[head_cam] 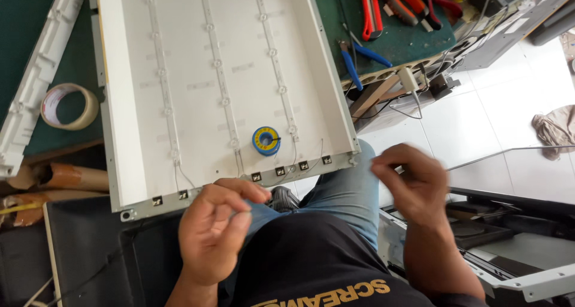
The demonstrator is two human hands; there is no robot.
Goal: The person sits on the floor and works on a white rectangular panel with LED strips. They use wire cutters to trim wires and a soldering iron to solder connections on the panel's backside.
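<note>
White panel (pixel 197 91) edge just beyond left hand (pixel 212 235) and right hand (pixel 410 184), both pinched shut on nothing discernible.

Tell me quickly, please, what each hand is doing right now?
Left hand: fingers pinched together; anything held is too thin to tell.
Right hand: fingers curled, blurred; cannot be told.

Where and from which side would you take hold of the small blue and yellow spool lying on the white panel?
Grip the spool by its round outer rim, coming straight down from above. It lies flat on the white panel with open space all round, so fingers can probably close on opposite edges.
</note>
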